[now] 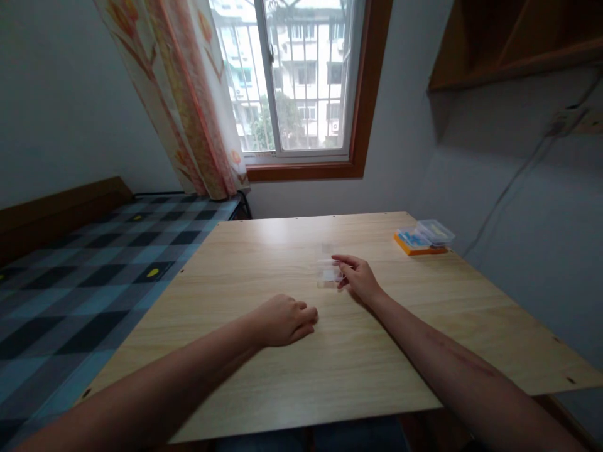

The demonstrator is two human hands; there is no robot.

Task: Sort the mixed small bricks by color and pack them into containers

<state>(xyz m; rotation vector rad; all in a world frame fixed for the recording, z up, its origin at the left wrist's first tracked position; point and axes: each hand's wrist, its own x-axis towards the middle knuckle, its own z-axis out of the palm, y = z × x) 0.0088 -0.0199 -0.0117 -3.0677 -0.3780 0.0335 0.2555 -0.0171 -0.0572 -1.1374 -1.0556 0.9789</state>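
A small clear plastic box (328, 274) lies near the middle of the wooden table (254, 263), with a see-through flap that looks like its raised lid on the far side. My right hand (358, 276) grips its right side between thumb and fingers. Nearer to me and to the left, my left hand (285, 320) hovers low over the tabletop, palm down. Its fingers are curled together, and whatever they may hold is hidden. What the box contains is too faint to tell.
At the table's right edge sits an orange tray (414, 249) with blue pieces and a clear container (434, 232) on it. A bed with a checked cover (117, 251) borders the table's left side. A curtain (188, 94) hangs by the window (301, 81). A wooden shelf (513, 47) juts out upper right.
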